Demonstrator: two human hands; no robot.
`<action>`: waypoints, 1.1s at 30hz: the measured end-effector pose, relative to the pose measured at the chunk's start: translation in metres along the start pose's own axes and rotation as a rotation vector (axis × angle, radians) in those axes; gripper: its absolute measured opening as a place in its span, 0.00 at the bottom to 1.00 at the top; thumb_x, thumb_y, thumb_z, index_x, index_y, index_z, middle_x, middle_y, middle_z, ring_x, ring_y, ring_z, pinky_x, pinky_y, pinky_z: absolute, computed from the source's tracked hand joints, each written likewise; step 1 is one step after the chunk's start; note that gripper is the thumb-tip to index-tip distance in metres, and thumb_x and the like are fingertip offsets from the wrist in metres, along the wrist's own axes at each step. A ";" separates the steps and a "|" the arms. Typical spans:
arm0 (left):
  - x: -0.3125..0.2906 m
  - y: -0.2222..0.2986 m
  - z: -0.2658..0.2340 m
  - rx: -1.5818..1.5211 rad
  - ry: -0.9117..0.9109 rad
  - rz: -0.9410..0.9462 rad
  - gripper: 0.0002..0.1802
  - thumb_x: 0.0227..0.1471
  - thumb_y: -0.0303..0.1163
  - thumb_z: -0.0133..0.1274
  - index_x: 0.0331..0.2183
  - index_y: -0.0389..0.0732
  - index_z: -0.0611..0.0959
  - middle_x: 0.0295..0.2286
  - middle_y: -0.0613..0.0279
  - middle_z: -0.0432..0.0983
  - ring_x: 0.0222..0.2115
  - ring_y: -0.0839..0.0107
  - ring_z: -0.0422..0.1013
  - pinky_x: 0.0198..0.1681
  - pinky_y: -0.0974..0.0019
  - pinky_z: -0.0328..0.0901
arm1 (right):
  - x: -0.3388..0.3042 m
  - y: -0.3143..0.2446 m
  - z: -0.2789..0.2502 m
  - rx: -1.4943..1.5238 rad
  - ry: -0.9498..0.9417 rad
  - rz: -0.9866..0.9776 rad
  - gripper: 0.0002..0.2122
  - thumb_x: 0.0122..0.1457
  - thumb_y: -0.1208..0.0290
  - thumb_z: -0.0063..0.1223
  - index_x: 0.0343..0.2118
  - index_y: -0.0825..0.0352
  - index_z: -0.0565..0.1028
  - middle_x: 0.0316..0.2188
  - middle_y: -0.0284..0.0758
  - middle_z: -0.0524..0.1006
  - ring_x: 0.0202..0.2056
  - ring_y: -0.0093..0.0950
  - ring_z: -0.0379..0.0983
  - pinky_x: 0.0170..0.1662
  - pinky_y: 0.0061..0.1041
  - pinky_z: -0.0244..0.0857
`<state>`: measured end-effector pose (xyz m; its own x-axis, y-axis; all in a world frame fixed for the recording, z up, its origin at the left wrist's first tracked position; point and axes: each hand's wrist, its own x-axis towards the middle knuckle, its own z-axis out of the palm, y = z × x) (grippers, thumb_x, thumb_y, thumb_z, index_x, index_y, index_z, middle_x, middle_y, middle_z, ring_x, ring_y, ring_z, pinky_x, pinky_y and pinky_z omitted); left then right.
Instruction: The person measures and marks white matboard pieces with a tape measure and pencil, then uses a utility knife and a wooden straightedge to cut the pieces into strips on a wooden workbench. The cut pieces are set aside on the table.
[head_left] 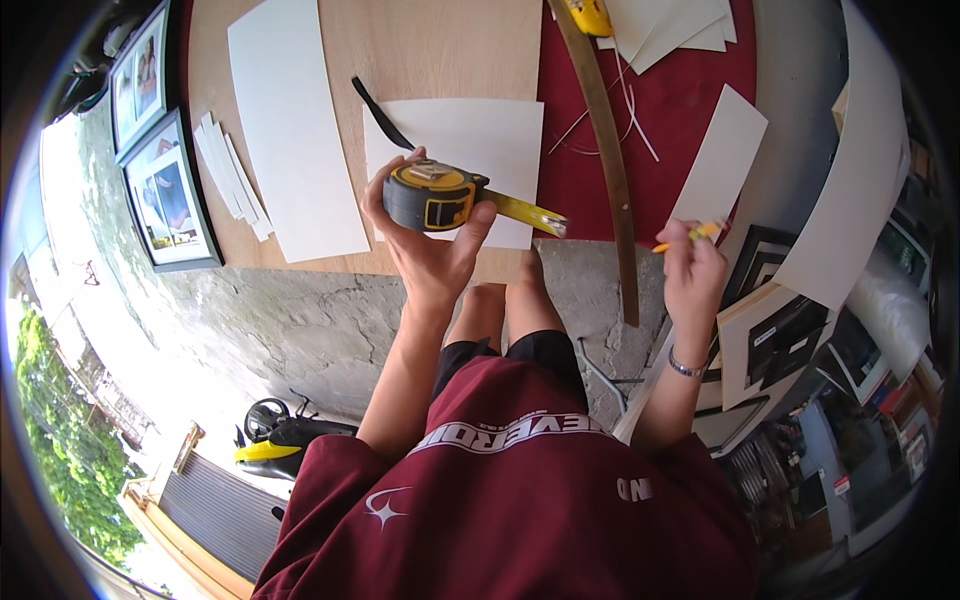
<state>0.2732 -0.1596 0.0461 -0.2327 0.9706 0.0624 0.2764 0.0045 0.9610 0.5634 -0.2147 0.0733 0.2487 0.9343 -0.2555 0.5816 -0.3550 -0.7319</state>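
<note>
My left hand (428,255) is wrapped round a yellow and black tape measure (432,196), raised over the near edge of the table. A short length of its yellow blade (522,211) sticks out to the right, and a black wrist strap (382,112) trails from its far side. Beneath it lies a white board (455,130). Off to the right, my right hand (697,275) pinches a thin yellow-orange pencil (661,248), partly hidden by the fingers and slightly blurred. The pencil is above the table's near right side, close to a white strip of board (722,150).
A long white board (295,130) and narrow white strips (230,175) lie left on the wooden tabletop (430,50). A long metal ruler (605,130) crosses the red mat (690,100) and overhangs the edge. Framed pictures (170,195) stand far left; frames (775,335) lean at right.
</note>
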 end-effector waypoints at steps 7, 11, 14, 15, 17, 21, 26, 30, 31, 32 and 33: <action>0.082 0.051 0.061 0.315 -0.360 0.348 0.46 0.40 0.37 0.78 0.57 0.37 0.70 0.49 0.48 0.69 0.49 0.52 0.74 0.51 0.53 0.72 | 0.048 -0.019 0.000 -0.232 0.179 0.121 0.17 0.71 0.54 0.54 0.38 0.67 0.77 0.17 0.34 0.76 0.17 0.27 0.70 0.24 0.28 0.63; 0.091 0.070 0.126 0.495 -0.673 0.374 0.44 0.36 0.38 0.76 0.55 0.41 0.76 0.47 0.56 0.73 0.50 0.55 0.71 0.55 0.54 0.67 | 0.021 -0.022 0.008 0.081 0.289 0.039 0.13 0.72 0.61 0.53 0.40 0.69 0.76 0.22 0.35 0.77 0.21 0.24 0.72 0.25 0.26 0.64; 0.082 0.059 0.177 0.707 -0.763 0.607 0.42 0.38 0.40 0.70 0.57 0.42 0.77 0.47 0.59 0.74 0.50 0.60 0.70 0.56 0.59 0.64 | -0.004 -0.023 0.014 0.017 0.135 0.053 0.12 0.71 0.64 0.54 0.39 0.70 0.77 0.25 0.36 0.78 0.22 0.25 0.72 0.26 0.26 0.64; 0.079 0.051 0.189 0.737 -0.772 0.646 0.41 0.41 0.39 0.68 0.58 0.42 0.77 0.49 0.59 0.74 0.52 0.60 0.70 0.58 0.57 0.64 | -0.009 -0.022 0.015 -0.009 0.066 0.070 0.11 0.71 0.65 0.55 0.39 0.71 0.77 0.25 0.37 0.78 0.23 0.26 0.73 0.26 0.26 0.64; 0.076 0.041 0.196 0.686 -0.704 0.748 0.39 0.45 0.41 0.67 0.59 0.42 0.77 0.53 0.56 0.74 0.56 0.58 0.68 0.62 0.54 0.62 | -0.012 -0.021 0.017 -0.005 0.013 0.079 0.11 0.70 0.66 0.56 0.38 0.71 0.77 0.26 0.37 0.78 0.23 0.26 0.72 0.26 0.26 0.65; 0.077 0.048 0.121 0.340 -0.621 0.447 0.40 0.47 0.44 0.69 0.60 0.43 0.77 0.56 0.52 0.72 0.62 0.51 0.64 0.66 0.47 0.59 | -0.016 -0.022 0.015 0.028 0.049 0.090 0.09 0.69 0.67 0.56 0.38 0.69 0.78 0.27 0.37 0.78 0.23 0.27 0.71 0.27 0.28 0.66; 0.050 -0.003 -0.013 0.887 -0.313 -0.128 0.52 0.49 0.49 0.70 0.63 0.28 0.64 0.61 0.38 0.62 0.62 0.41 0.59 0.65 0.44 0.56 | -0.007 -0.028 0.017 -0.059 0.036 -0.036 0.08 0.69 0.67 0.56 0.40 0.68 0.77 0.32 0.37 0.78 0.28 0.30 0.75 0.32 0.30 0.70; 0.021 0.004 -0.035 0.946 -0.267 -0.292 0.54 0.50 0.50 0.69 0.64 0.26 0.61 0.62 0.36 0.59 0.63 0.39 0.56 0.66 0.44 0.56 | 0.005 -0.055 0.043 0.139 -0.081 0.030 0.12 0.71 0.68 0.54 0.49 0.71 0.75 0.34 0.39 0.80 0.33 0.29 0.78 0.35 0.28 0.72; 0.016 0.007 -0.033 0.914 -0.263 -0.328 0.54 0.50 0.49 0.69 0.64 0.26 0.62 0.62 0.35 0.59 0.63 0.39 0.56 0.66 0.44 0.56 | 0.006 -0.065 0.053 0.246 -0.154 0.090 0.14 0.71 0.68 0.53 0.53 0.71 0.73 0.35 0.39 0.81 0.34 0.30 0.79 0.37 0.29 0.74; 0.012 0.009 -0.033 0.880 -0.260 -0.363 0.54 0.50 0.49 0.69 0.64 0.25 0.62 0.62 0.35 0.58 0.63 0.39 0.56 0.65 0.44 0.56 | 0.002 -0.063 0.070 0.259 -0.211 0.076 0.20 0.71 0.68 0.54 0.60 0.72 0.67 0.39 0.42 0.81 0.36 0.30 0.79 0.38 0.29 0.75; 0.006 0.003 -0.037 0.869 -0.255 -0.342 0.53 0.51 0.48 0.68 0.64 0.26 0.62 0.63 0.35 0.58 0.63 0.39 0.57 0.65 0.44 0.56 | -0.002 -0.054 0.095 0.278 -0.200 0.061 0.21 0.70 0.67 0.54 0.61 0.71 0.66 0.41 0.44 0.79 0.38 0.32 0.79 0.41 0.29 0.76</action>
<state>0.2383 -0.1629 0.0597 -0.2475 0.9063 -0.3425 0.8482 0.3735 0.3755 0.4578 -0.1946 0.0531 0.1037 0.9096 -0.4024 0.3304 -0.4131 -0.8486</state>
